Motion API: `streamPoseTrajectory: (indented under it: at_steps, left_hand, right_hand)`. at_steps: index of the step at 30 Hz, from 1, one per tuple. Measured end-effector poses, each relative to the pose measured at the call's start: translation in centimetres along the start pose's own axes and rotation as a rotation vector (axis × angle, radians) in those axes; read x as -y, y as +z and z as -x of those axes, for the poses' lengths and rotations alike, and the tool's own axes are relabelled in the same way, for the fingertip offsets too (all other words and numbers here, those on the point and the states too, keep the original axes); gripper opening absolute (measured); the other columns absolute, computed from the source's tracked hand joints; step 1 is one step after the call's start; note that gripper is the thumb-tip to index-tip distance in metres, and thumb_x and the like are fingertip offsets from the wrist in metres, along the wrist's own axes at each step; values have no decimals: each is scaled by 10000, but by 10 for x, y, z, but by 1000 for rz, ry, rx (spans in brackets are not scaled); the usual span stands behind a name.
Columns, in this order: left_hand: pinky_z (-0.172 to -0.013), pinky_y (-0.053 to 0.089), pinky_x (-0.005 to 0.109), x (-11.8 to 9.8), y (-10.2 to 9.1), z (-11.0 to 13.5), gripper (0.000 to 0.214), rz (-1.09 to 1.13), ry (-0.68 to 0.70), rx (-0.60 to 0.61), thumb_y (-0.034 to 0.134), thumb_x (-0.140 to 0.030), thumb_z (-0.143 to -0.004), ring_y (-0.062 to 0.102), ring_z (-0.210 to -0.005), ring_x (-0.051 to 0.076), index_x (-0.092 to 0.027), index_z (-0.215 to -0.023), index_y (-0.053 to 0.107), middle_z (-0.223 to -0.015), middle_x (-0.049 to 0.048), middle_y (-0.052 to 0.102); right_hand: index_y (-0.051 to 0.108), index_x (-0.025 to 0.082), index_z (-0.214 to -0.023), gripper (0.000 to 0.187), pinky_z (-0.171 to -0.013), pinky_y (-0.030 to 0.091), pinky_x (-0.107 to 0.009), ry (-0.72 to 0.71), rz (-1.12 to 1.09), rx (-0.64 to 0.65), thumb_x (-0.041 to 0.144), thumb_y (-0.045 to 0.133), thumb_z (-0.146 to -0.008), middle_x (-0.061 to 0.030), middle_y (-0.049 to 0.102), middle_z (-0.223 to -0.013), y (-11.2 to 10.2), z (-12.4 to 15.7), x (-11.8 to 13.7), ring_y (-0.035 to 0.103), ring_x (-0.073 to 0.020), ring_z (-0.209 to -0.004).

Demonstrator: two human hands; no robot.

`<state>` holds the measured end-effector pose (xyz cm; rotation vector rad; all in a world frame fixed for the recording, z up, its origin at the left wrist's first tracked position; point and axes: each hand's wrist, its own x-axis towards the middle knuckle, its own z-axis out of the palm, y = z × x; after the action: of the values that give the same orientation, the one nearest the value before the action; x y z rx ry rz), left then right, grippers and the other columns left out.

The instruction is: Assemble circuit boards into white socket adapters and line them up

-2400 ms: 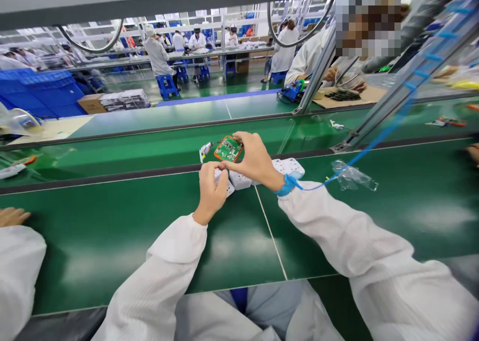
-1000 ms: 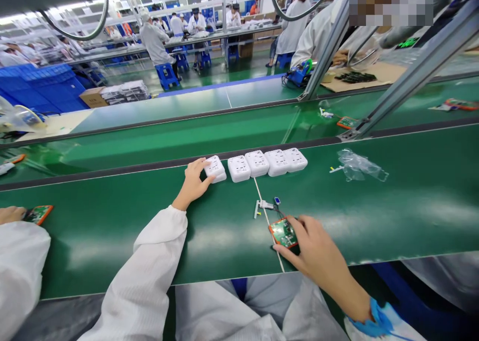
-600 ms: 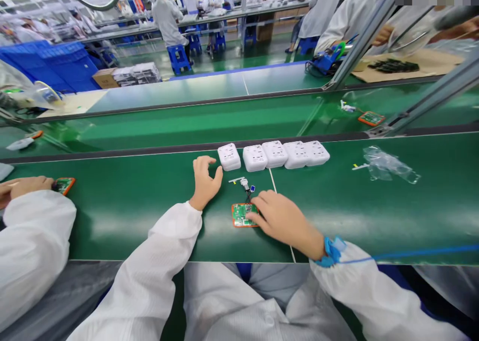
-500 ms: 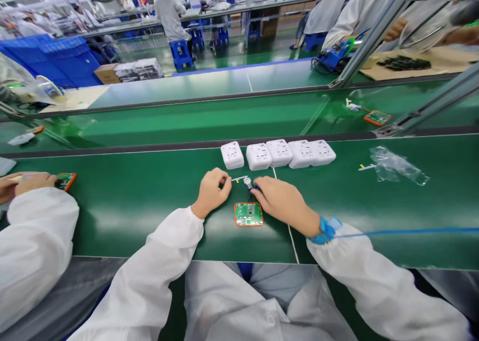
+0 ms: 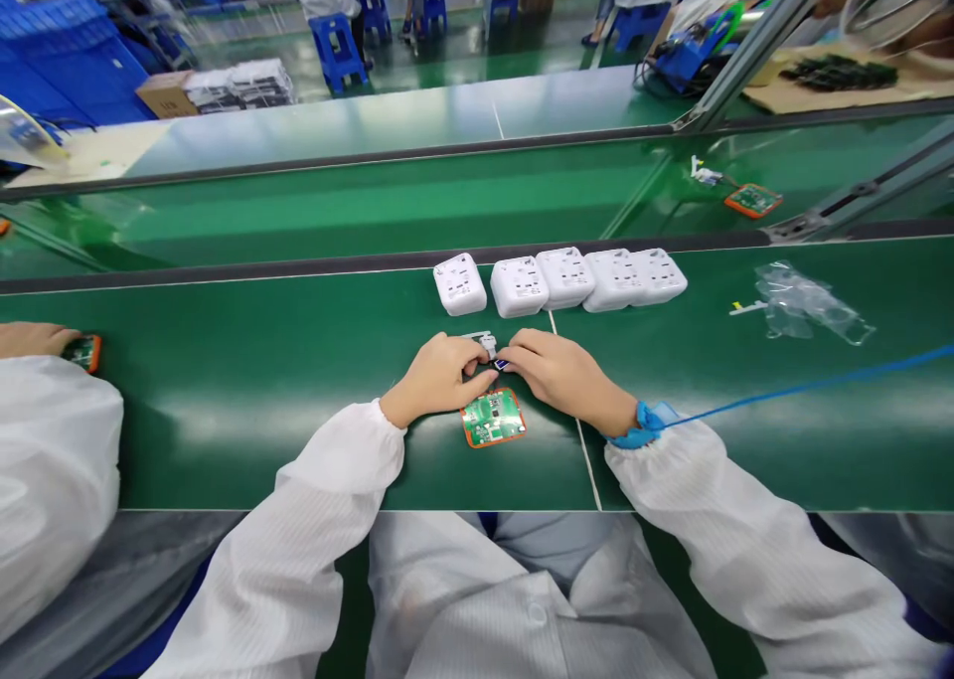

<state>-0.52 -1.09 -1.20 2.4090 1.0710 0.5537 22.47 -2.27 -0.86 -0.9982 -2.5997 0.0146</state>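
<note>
A green circuit board (image 5: pixel 493 418) in an orange frame lies flat on the bench, just below my two hands. Above it, a small dark-blue piece with a white edge (image 5: pixel 502 364) sits between my fingertips. My right hand (image 5: pixel 562 376) pinches this piece from the right. From the left, my left hand (image 5: pixel 439 376) reaches it with thumb and forefinger closed at its lower side; exactly what those fingertips grip is hidden. A small white connector (image 5: pixel 488 344) with a thin white strip lies just beyond the fingertips. Dark wires toward the board are mostly covered.
Several white socket blocks (image 5: pixel 522 286) stand in a row beyond my hands. A clear plastic bag (image 5: pixel 809 303) lies at right, under a blue wrist-strap cord (image 5: pixel 820 379). A co-worker's hand (image 5: pixel 37 340) touches another orange-framed board (image 5: pixel 90 352) at left. A metal post (image 5: pixel 767 43) rises behind.
My left hand has moved right, from the white strip to the dark-blue piece, meeting my right hand. The board has tilted slightly. The camera view has dipped.
</note>
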Motion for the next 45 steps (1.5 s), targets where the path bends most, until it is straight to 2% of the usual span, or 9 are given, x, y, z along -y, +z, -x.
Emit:
streamPoseTrajectory:
  at_steps: [4,8,12,15,20,25,31,37,45]
  left_hand:
    - [-665,328,325,3,0,1,304,15,7,-19,674,-463,-915,552,-656,168,-194,-806,584,-733,-10,624]
    - [-689,393,321,7,-2,1,206,71,-60,-30,639,-361,-957,596,-699,191,-192,-841,617,-757,18,663]
    - [-718,462,305,10,-4,1,60,222,-116,-64,661,-249,-920,640,-731,185,-192,-932,674,-840,21,718]
    - [-701,478,290,10,-3,2,57,320,-124,-98,642,-238,-927,639,-705,165,-193,-949,669,-840,10,718]
    - [-643,470,262,8,-1,5,244,422,-177,-190,677,-276,-931,625,-655,149,-194,-1132,565,-753,-30,678]
    - [-763,522,307,6,-4,5,154,313,-72,-187,654,-302,-958,655,-816,175,-209,-1080,665,-985,44,716]
    - [-837,548,321,10,-1,6,211,496,-163,-221,528,-272,-997,698,-950,193,-187,-1180,589,-1028,81,726]
    - [-780,487,292,10,4,6,197,607,-181,-160,425,-334,-1047,623,-825,151,-193,-1172,480,-886,31,661]
    - [-742,444,284,8,2,4,270,667,-163,-106,435,-447,-1052,565,-762,148,-191,-1115,493,-802,0,585]
  right_hand:
    - [681,156,-1096,329,-733,431,-370,-84,-14,-133,159,354,-1070,-107,631,-942,7,-12,8,557,-249,-864]
    - [645,165,-1178,254,-753,480,-391,141,-93,-159,277,446,-1065,-113,623,-981,13,-20,19,583,-271,-885]
    - [445,131,-1481,518,-940,517,-468,247,-213,-121,256,537,-986,-186,544,-1337,18,-20,19,551,-333,-1166]
    - [532,143,-1413,447,-1025,481,-527,177,-219,-60,185,492,-969,-168,512,-1458,19,-19,15,529,-342,-1186]
    - [643,151,-1109,217,-948,508,-457,245,-451,-177,203,548,-921,-134,667,-1193,20,-18,12,595,-289,-1063]
    - [645,161,-1152,265,-701,482,-345,475,-645,-231,336,598,-959,-27,639,-813,23,-18,8,589,-200,-734]
    - [738,185,-1007,199,-636,469,-300,462,-779,-258,314,589,-978,-49,660,-902,16,-18,8,596,-171,-725]
    - [691,189,-901,85,-674,457,-290,392,-754,-322,199,634,-963,-30,691,-881,18,-22,16,629,-176,-784]
    - [692,198,-926,149,-766,495,-314,246,-656,-437,109,586,-980,-43,678,-910,21,-25,24,627,-189,-847]
